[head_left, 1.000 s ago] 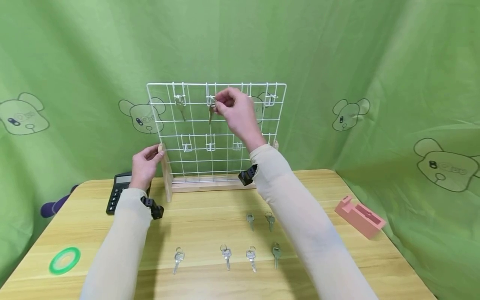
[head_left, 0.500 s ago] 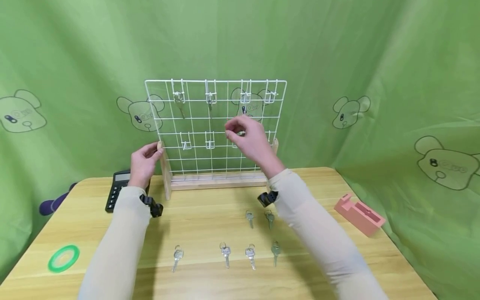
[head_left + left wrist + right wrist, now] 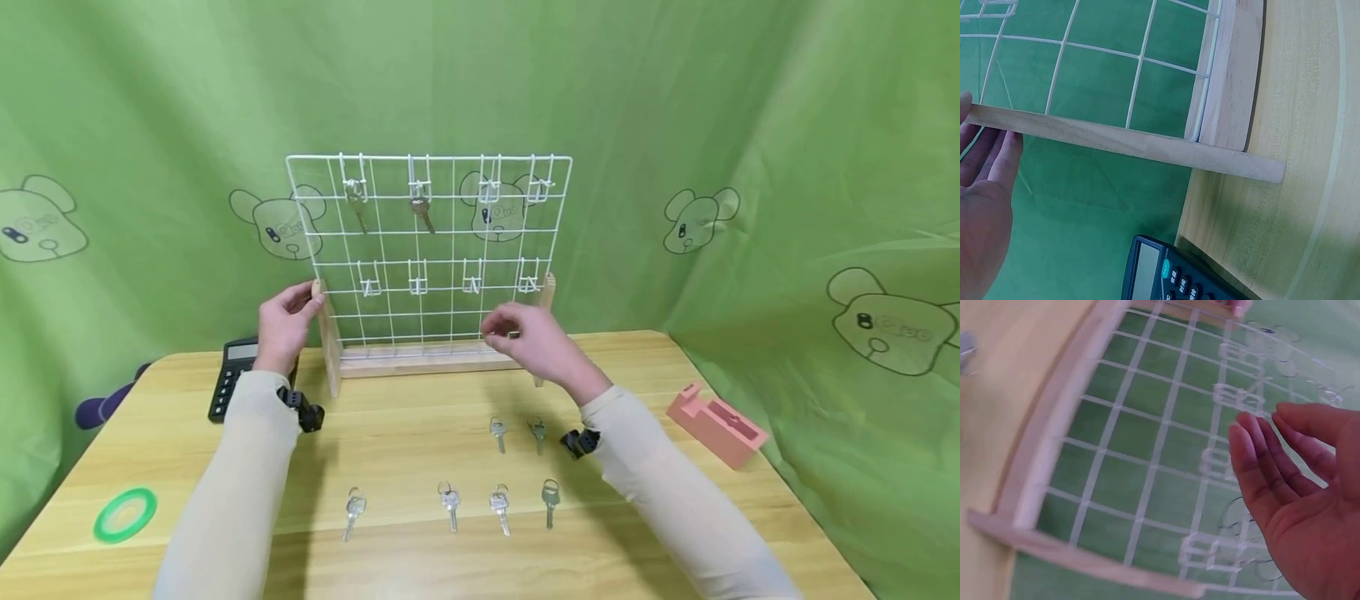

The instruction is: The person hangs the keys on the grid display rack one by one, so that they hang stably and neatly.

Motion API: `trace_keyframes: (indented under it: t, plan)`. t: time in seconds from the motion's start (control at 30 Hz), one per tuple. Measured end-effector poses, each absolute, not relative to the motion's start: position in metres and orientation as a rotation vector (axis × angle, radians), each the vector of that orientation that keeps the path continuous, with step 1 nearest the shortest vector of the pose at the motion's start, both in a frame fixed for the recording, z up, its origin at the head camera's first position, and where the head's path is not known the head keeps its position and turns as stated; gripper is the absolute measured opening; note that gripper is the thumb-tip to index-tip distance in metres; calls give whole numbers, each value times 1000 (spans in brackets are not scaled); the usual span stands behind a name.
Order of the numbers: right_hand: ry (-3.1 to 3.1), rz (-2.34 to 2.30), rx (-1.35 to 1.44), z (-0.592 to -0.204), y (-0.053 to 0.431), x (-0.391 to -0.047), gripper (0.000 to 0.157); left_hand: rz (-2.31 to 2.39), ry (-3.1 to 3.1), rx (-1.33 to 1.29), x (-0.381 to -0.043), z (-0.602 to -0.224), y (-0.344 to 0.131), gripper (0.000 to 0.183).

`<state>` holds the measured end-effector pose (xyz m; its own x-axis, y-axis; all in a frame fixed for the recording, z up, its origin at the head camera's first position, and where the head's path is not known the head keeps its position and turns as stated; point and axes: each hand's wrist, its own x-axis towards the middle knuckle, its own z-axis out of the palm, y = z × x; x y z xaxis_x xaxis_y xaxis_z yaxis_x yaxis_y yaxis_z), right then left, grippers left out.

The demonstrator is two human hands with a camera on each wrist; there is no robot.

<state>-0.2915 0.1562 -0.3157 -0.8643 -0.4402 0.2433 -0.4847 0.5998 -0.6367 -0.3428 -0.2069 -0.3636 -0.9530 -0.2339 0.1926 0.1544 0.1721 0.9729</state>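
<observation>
A white wire grid rack (image 3: pixel 450 157) stands upright in a wooden base. My left hand (image 3: pixel 283 329) pinches the top of its left wooden upright (image 3: pixel 1110 136), thumb on one side and fingers on the other. Two keys hang from hooks in the upper row, a silver key (image 3: pixel 356 198) at the far left and a darker key (image 3: pixel 421 207) beside it. My right hand (image 3: pixel 536 342) hovers before the rack's lower right part. In the right wrist view its loosely bent fingers (image 3: pixel 1247 453) hold nothing.
Several ringed keys lie on the wooden table (image 3: pixel 420 567), among them a key (image 3: pixel 498 433) at the back and a key (image 3: pixel 355 510) at front left. A calculator (image 3: pixel 225 387) lies behind the left arm. Green tape (image 3: pixel 105 533) and a pink tape dispenser (image 3: pixel 716 427) flank them.
My right hand has let go of the darker key, which now hangs on the second upper hook. That hand has moved down and right, away from it. The left hand keeps its grip.
</observation>
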Motion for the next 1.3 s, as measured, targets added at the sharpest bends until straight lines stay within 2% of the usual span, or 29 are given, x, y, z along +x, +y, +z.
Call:
trace_keyframes:
  t: [0.23, 0.57, 0.73, 1.03, 1.3]
  plan:
    - [-2859, 1072, 864, -355, 175, -288, 15, -1842, -2143, 63, -343, -365, -207, 44]
    - [-2984, 1023, 947, -396, 178, -282, 23, -1846, -2153, 63, -342, -362, -207, 45]
    - [-3030, 979, 968, -409, 173, -282, 28, -1842, -2145, 64, -343, -363, -207, 44]
    - [-3063, 660, 987, -425, 166, -287, 26, -1829, -2157, 78, -342, -361, -208, 44]
    - [-3095, 643, 973, -431, 163, -291, 23, -1817, -2174, 55, -343, -362, -206, 43]
